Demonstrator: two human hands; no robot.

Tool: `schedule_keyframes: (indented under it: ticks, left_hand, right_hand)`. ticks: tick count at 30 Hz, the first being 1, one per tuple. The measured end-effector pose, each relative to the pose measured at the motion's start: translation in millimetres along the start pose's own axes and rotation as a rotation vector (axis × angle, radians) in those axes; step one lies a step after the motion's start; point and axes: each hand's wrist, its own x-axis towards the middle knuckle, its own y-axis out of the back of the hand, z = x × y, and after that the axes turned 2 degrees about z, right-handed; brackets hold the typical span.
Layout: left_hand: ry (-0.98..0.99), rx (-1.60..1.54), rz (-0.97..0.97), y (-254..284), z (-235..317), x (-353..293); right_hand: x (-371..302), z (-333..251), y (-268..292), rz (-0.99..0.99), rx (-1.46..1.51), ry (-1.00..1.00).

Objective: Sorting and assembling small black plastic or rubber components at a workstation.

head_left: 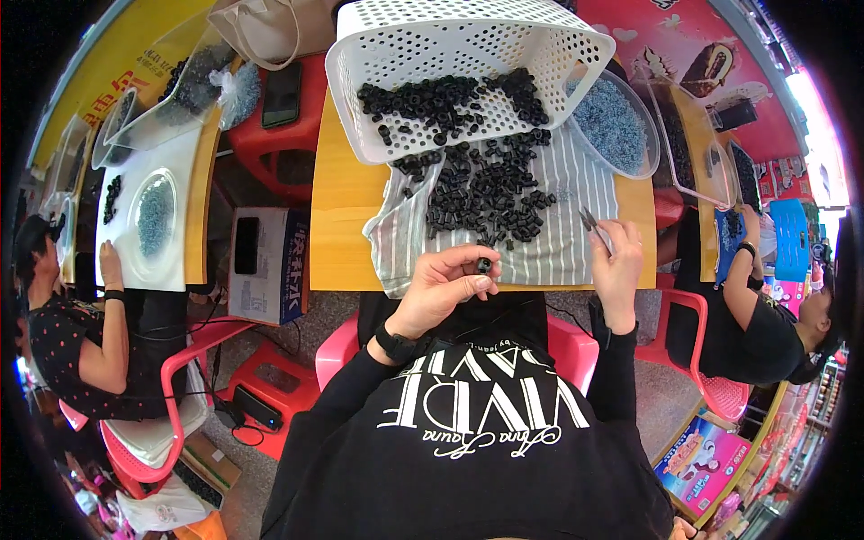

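My left hand (pixel 439 290) pinches a small black cylindrical part (pixel 484 266) between thumb and fingers, its round end showing, at the table's near edge. In my right hand (pixel 619 268) is a pair of dark tweezers (pixel 589 220), its tips pointing up and left over the cloth, apart from the black part. A heap of loose black parts (pixel 490 193) lies on a grey and white striped cloth (pixel 392 236) beyond my hands. Behind it a white perforated basket (pixel 468 54) is tipped toward me, more black parts along its lower side. At the right, a clear round tub (pixel 612 130) holds many tiny bluish translucent pieces.
The wooden table (pixel 346 207) ends just before my body. Red stools (pixel 292 135) stand to its left, with a phone (pixel 282 93) on one. A cardboard box (pixel 267 265) is below. Seated people work at tables on the left (pixel 85 333) and right (pixel 765 315).
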Motion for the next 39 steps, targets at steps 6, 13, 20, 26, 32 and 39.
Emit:
schedule_keyframes:
  ticks: [6, 13, 20, 26, 32, 39]
  left_hand:
    - [-0.032, 0.106, 0.039, -3, 2, 1]
    - [-0.059, 0.118, 0.038, -1, -1, 2]
    - [-0.03, 0.108, 0.042, -2, 1, 2]
    - [0.006, 0.051, 0.084, -3, 1, 3]
    - [-0.018, 0.091, 0.089, 1, -3, 1]
    - [-0.035, 0.147, 0.097, -3, -2, 1]
  right_hand:
    - [-6, 17, -9, -0.055, -0.093, -0.066]
    - [-5, 32, -16, 0.03, -0.18, 0.023]
    - [-10, -17, 4, -0.159, 0.973, -0.562]
    - [-18, -83, 1, -0.387, 0.646, 0.072]
    - [-11, -99, 9, -0.284, 0.301, 0.427]
    - [-12, -107, 10, -0.209, 0.026, 0.626]
